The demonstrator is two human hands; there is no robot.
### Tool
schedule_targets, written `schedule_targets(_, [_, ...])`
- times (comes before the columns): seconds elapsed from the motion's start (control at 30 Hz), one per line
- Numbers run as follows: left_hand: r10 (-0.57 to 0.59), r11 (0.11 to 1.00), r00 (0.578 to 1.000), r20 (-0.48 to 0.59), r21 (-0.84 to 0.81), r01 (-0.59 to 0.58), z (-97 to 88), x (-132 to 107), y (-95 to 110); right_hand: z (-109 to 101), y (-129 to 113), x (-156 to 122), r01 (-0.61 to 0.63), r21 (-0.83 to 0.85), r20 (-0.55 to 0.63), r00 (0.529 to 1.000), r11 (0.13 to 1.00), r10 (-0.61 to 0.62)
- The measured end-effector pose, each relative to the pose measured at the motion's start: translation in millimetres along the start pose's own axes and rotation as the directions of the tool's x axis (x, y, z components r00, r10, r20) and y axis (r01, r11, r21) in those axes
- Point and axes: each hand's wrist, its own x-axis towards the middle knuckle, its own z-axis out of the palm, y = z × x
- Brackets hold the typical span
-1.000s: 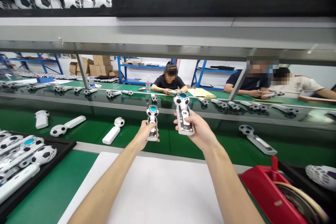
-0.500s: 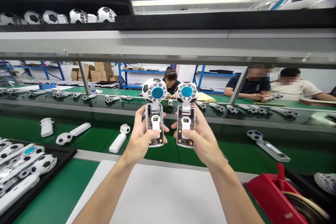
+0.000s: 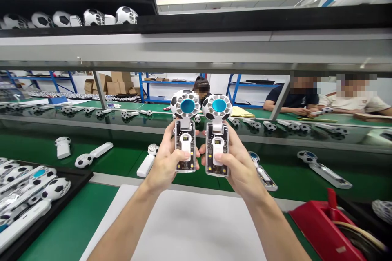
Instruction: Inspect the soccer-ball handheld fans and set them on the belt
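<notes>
My left hand (image 3: pixel 163 161) is closed round a handheld fan (image 3: pixel 185 128) with a football-patterned head, a blue centre and a clear handle showing its circuit board. A second fan (image 3: pixel 217 126) of the same make is gripped by my right hand (image 3: pixel 241 167). Both stand upright side by side, heads almost touching, with the fronts toward me. Each thumb presses on the white panel of its handle, below a small display. A white sheet (image 3: pixel 196 224) lies on the bench beneath my forearms.
Several more fans, such as one folded open (image 3: pixel 324 169), lie on the green conveyor (image 3: pixel 122 138) ahead. A black tray (image 3: pixel 76 179) of fans is at left, a red tape dispenser (image 3: pixel 318 224) at right. A shelf (image 3: pixel 196 51) crosses above. Three people sit beyond.
The left fan has shifted right, narrowing the gap between the two. Fans on the near conveyor have slid right, and one now shows beside my right wrist.
</notes>
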Motion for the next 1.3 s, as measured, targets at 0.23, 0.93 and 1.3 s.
schedule_targets(0.23, [0.001, 0.999, 1.000, -0.001, -0.047, -0.001, 1.8, -1, 3, -2, -1, 0, -0.024, -0.010, 0.009, 1.000, 1.000, 0.024])
schedule_targets(0.93, [-0.025, 0.996, 1.000, 0.008, -0.085, 0.026, 0.8, -1, 4, -4, -3, -1, -0.084, 0.003, -0.013, 0.996, 0.996, 0.084])
schedule_targets(1.3, [-0.003, 0.989, 0.999, 0.041, -0.147, 0.009, -0.1, -1, -2, -6, -1, -1, -0.118, 0.010, 0.027, 0.993, 0.993, 0.117])
